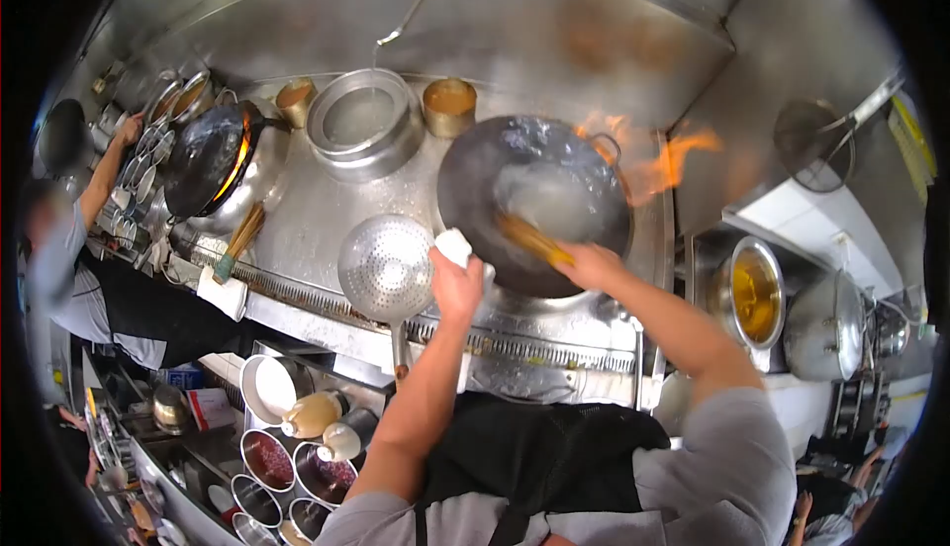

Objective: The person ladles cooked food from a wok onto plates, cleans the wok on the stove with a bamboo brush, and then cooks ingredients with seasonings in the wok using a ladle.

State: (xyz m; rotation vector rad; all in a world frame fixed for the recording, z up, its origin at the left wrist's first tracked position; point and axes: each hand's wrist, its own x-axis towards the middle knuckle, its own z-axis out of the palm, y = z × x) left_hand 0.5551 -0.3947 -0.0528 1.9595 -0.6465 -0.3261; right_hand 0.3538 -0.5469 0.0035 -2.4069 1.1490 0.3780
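Observation:
A large dark wok point(470, 185) sits over the burner, with cloudy, steaming liquid in its bowl. My left hand point(457, 289) is closed on a folded white cloth point(454, 246) at the wok's near-left rim; whether it grips a handle under the cloth is hidden. Inside the wok, my right hand point(596, 268) holds a bamboo wok brush point(534, 238), its bristle end slightly blurred against the wok wall. A perforated metal strainer point(386, 264) lies just left of my left hand, its handle pointing towards me.
Flames point(668, 162) flare beyond the wok's right rim. Behind stand a metal pot point(396, 145) under a running tap point(411, 14) and a brown-stained can point(450, 111). At left, a co-worker point(79, 269) reaches past another wok point(203, 160). A bowl of yellow liquid point(754, 294) stands right.

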